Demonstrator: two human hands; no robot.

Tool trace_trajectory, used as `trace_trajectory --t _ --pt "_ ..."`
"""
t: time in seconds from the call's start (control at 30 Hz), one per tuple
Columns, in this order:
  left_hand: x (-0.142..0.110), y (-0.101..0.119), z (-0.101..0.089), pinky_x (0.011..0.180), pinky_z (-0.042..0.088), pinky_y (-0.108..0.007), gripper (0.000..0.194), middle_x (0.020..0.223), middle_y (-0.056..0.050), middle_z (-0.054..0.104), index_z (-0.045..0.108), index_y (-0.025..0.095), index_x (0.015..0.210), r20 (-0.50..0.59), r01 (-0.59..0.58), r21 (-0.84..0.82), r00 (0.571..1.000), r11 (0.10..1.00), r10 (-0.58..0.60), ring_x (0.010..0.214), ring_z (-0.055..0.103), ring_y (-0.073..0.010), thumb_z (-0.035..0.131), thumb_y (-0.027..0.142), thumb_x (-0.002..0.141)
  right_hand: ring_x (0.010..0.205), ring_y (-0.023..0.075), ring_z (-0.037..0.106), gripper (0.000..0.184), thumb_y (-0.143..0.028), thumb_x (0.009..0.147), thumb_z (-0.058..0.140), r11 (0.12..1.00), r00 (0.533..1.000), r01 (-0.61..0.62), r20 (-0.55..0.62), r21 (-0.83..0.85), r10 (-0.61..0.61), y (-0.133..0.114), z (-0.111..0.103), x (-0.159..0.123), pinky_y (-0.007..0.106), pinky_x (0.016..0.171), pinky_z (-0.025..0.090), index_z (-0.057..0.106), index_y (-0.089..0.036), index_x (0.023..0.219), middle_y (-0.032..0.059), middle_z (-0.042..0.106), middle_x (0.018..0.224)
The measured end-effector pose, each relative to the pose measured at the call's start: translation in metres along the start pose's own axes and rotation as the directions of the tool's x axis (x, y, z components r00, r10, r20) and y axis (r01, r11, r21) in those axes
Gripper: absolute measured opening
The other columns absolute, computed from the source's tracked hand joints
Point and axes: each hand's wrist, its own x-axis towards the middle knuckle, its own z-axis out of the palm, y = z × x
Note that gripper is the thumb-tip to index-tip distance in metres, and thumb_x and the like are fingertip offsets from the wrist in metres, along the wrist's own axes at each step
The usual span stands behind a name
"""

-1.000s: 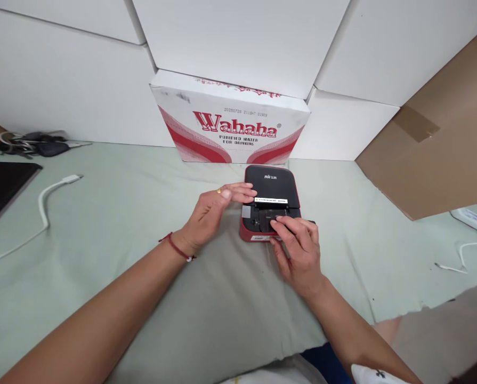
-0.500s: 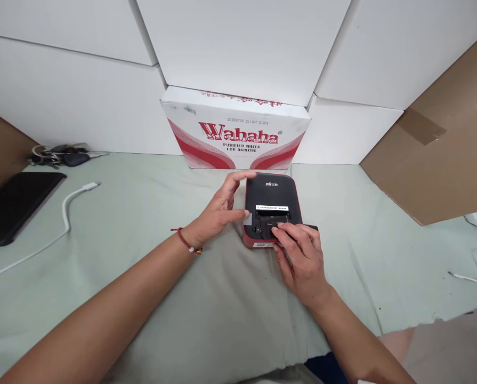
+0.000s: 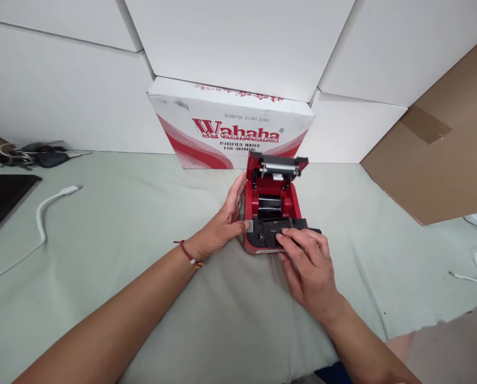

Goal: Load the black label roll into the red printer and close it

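Lighting's pretty soft and even, decently bright. The white boxes (image 3: 238, 42) come out slightly grey, and the green tablecloth (image 3: 114, 213) goes darker between the forearms (image 3: 142, 304). Streaky glare on the shiny black roll (image 3: 269, 205) in the red label printer (image 3: 288, 207). Obvious wide-angle stretch on the brown cardboard (image 3: 442, 154). Date code on the Wahaha carton (image 3: 230, 122) is readable but kinda mushy.
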Motion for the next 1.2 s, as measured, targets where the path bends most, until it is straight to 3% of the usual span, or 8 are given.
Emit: trace_trajectory --t 0.3,0.43,0.57,0.73,0.83,1.0,1.1,1.2 --pt "0.004 -0.008 -0.002 0.148 0.012 -0.059 0.116 0.196 -0.002 0.012 0.012 0.041 0.183 0.024 -0.010 -0.062 1.000 0.998 0.011 0.181 0.009 -0.0379 0.084 0.044 0.091 0.089 0.0195 0.079 0.020 -0.028 0.112 0.061 0.955 0.914 -0.283 0.324 0.086 0.242 0.031 -0.041 0.084 0.033 0.080 0.062 0.080 -0.025 0.119 0.0043 0.085 0.107" --pt "0.004 -0.002 0.000 0.148 0.015 -0.062 0.115 0.195 -0.004 0.013 0.011 0.037 0.183 0.021 0.022 -0.065 1.000 0.998 -0.021 0.180 0.013 -0.0397 0.081 0.038 0.090 0.105 0.0275 0.080 0.027 -0.023 0.107 0.061 0.959 0.719 -0.154 0.639 -0.237 0.274 0.038 -0.014 0.132 0.039 0.089 0.060 0.081 -0.023 0.126 0.0090 0.086 0.122" --pt "0.007 -0.003 -0.001 0.147 0.018 -0.061 0.113 0.194 -0.007 0.016 0.016 0.035 0.181 0.027 0.028 -0.047 0.999 0.998 -0.027 0.179 0.017 -0.0393 0.080 0.036 0.088 0.113 0.0366 0.079 0.033 -0.021 0.102 0.067 0.863 0.534 0.047 0.743 -0.504 0.404 0.033 0.020 0.157 0.042 0.084 0.058 0.080 -0.019 0.133 0.0173 0.083 0.130" --pt "0.010 -0.008 0.000 0.146 0.021 -0.061 0.114 0.192 -0.011 0.019 0.018 0.031 0.181 0.010 0.018 -0.040 1.000 0.999 -0.017 0.178 0.022 -0.0390 0.079 0.036 0.085 0.109 0.0371 0.079 0.029 -0.027 0.100 0.072 0.815 0.468 0.099 0.750 -0.570 0.468 0.027 0.030 0.163 0.039 0.076 0.056 0.082 -0.017 0.126 0.0198 0.082 0.128" --pt "0.010 -0.005 0.001 0.147 0.018 -0.059 0.118 0.193 -0.013 0.017 0.014 0.027 0.182 -0.005 0.015 -0.032 1.000 0.999 -0.015 0.179 0.017 -0.0382 0.078 0.035 0.083 0.105 0.0345 0.078 0.030 -0.031 0.101 0.070 0.842 0.556 0.014 0.705 -0.539 0.441 0.022 0.005 0.155 0.040 0.079 0.056 0.080 -0.018 0.127 0.0178 0.081 0.125" --pt "0.008 0.001 0.000 0.147 0.015 -0.061 0.116 0.194 -0.011 0.014 0.014 0.029 0.182 0.009 0.014 -0.043 1.000 0.999 -0.014 0.180 0.013 -0.0392 0.078 0.038 0.086 0.079 0.0247 0.072 0.041 -0.058 0.106 0.060 0.905 0.671 -0.296 0.608 -0.305 0.424 0.024 -0.083 0.132 0.037 0.071 0.057 0.077 -0.029 0.130 0.0073 0.083 0.107" --pt "0.008 -0.003 -0.001 0.147 0.014 -0.064 0.114 0.195 -0.007 0.014 0.018 0.034 0.181 0.009 0.007 -0.046 1.000 0.999 -0.007 0.180 0.013 -0.0406 0.081 0.039 0.086 0.082 0.0269 0.074 0.046 -0.065 0.105 0.058 0.866 0.591 -0.383 0.636 -0.321 0.496 0.048 -0.126 0.115 0.040 0.073 0.059 0.079 -0.030 0.127 0.0087 0.085 0.108" --pt "0.011 -0.011 -0.003 0.147 0.014 -0.063 0.110 0.194 -0.005 0.018 0.021 0.037 0.181 0.000 -0.017 -0.036 1.000 0.999 0.017 0.180 0.015 -0.0399 0.080 0.041 0.088 0.095 0.0306 0.078 0.040 -0.056 0.103 0.060 0.792 0.409 -0.398 0.683 -0.463 0.605 0.086 -0.138 0.092 0.042 0.081 0.061 0.080 -0.028 0.124 0.0102 0.086 0.117"
